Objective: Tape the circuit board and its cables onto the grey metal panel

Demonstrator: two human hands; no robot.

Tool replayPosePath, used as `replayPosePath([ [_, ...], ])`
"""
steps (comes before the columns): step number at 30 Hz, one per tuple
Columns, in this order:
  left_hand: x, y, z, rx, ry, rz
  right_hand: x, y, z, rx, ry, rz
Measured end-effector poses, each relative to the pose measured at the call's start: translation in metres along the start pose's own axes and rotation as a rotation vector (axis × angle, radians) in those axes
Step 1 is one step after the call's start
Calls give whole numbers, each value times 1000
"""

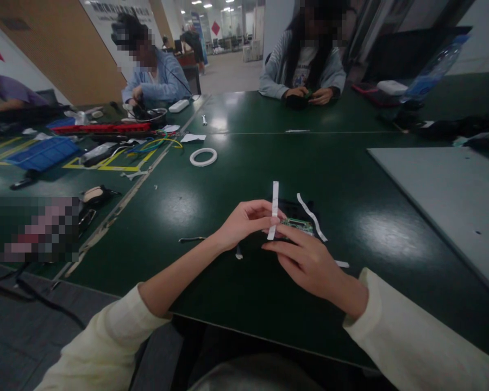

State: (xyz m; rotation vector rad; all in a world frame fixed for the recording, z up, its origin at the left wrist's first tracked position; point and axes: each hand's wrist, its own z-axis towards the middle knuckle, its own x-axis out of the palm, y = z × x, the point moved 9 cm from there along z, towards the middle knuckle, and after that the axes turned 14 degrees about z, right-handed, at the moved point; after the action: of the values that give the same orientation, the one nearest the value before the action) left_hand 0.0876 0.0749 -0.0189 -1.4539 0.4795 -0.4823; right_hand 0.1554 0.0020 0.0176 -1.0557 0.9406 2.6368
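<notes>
Counter (228, 179): broad, dark green, glossy, with lamp glare; its near edge runs just below the wrists, and bare surface lies open to left and right of the hands. Grey board (440, 201): flat, matt, pale, angled along the far right, well apart from the hands. Two seated people at the far edge, one in a grey top with both hands together on a dark item, one in a blue top working over cables. Blue tray (43, 153) and red bar (106, 128): hard plastic, on the left counter. White tape roll (203, 157): thin ring, lying flat mid-counter. Left hand (244, 222): cream sleeve, fingers pinching the white strip (274, 209) near its middle. Right hand (305, 258): fingers pressed together at the strip's lower end. The strip is narrow, papery, held nearly upright just above the counter. Green circuit board (299, 224): small, flat, on a dark pad, just behind the fingertips. Curled white strip (309, 214): loose beside it.
</notes>
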Motion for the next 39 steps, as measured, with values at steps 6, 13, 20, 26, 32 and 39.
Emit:
replayPosePath([
  [6,2,-2,-1,1,31,37,-1,1,1,-4,-14,15],
  [13,-5,-19,-3,126,-35,-58,-7,-8,2,46,-76,5],
  [20,-19,-13,0,91,-134,-113,-8,-13,4,89,-73,50],
  [26,-28,0,1,15,-256,-85,-9,-21,5,192,-108,246],
  [32,-22,8,2,19,-267,-36,-6,-34,4,323,-122,361],
  [39,-18,6,1,81,-242,74,-14,-35,0,388,-251,525],
])
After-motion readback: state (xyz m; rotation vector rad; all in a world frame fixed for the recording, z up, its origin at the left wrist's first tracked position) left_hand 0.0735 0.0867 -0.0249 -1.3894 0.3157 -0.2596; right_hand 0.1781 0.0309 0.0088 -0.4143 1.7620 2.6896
